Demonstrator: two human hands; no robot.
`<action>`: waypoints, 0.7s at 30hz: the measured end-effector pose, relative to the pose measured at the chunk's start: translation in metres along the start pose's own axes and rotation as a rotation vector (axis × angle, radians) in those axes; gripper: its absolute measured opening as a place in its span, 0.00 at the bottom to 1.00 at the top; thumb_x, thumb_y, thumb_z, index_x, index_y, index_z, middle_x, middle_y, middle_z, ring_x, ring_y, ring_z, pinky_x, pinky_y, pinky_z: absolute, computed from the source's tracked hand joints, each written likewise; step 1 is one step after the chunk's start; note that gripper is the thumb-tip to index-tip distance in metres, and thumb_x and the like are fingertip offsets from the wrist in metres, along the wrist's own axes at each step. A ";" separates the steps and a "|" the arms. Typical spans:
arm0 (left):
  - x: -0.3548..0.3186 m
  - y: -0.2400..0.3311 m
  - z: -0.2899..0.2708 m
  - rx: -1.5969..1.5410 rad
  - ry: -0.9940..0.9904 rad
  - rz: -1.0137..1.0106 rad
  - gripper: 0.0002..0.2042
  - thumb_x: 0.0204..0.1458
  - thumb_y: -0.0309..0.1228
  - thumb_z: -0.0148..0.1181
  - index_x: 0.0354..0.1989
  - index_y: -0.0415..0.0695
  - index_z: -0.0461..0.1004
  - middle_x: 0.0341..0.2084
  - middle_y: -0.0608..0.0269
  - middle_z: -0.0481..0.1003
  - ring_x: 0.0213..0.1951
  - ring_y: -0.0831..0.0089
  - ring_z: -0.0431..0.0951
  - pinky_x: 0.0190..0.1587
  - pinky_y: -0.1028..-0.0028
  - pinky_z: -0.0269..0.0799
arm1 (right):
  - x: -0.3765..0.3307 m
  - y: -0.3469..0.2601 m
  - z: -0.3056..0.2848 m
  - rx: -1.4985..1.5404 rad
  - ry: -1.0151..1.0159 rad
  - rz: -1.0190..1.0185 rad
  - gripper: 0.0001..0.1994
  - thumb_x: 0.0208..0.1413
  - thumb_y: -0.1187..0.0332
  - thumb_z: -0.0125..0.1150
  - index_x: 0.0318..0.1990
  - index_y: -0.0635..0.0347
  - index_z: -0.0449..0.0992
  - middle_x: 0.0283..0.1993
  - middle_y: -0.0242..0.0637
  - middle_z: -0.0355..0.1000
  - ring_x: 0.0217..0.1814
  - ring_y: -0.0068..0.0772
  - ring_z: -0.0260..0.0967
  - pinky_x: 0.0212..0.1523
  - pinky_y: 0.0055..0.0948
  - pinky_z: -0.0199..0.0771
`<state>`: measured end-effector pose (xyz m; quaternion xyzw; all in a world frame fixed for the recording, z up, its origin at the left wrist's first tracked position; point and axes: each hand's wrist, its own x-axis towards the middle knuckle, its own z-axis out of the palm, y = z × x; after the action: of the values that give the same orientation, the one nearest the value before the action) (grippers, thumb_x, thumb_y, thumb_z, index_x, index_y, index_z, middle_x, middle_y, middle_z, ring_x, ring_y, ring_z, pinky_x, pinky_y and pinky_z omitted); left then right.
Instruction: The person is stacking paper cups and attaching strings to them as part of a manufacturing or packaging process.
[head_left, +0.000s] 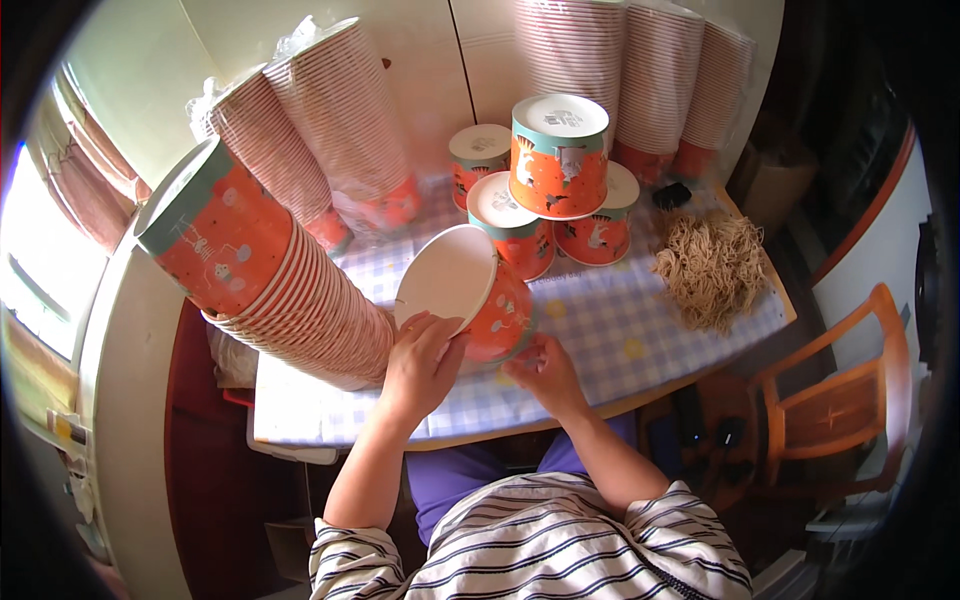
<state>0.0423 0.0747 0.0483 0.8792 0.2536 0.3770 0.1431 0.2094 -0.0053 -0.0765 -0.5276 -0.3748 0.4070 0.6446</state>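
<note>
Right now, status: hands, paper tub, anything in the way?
Left hand gripping orange paper tub by its rim, right hand at its base. Tub tilted, mouth facing up-left. Nested tub stack close on the left; upside-down tubs just beyond.

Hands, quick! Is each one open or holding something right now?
Left hand: closed, holding the tilted cup by its rim.
Right hand: curled at the cup's base; can't tell whether it grips.

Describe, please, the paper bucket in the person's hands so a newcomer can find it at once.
Start from the blue-and-white checked tablecloth. Just right of the tall leaning bucket stack, at the near side, the left hand and right hand touch an orange-and-green paper bucket. Unlike the neighbouring upside-down buckets, it is tilted, showing its open mouth and white inside.
</note>
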 end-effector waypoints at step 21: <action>-0.095 -0.028 0.029 -0.304 0.234 -0.208 0.08 0.46 0.18 0.58 0.35 0.41 0.75 0.34 0.53 0.73 0.37 0.58 0.76 0.39 0.68 0.72 | 0.075 -0.300 0.025 -0.862 0.033 -1.232 0.09 0.46 0.79 0.64 0.37 0.64 0.75 0.32 0.42 0.75 0.33 0.37 0.75 0.34 0.29 0.74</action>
<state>-0.0019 0.0435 -0.0397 0.7669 0.2981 0.4935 0.2818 0.2541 0.0401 0.2268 -0.4341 -0.7186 -0.2180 0.4977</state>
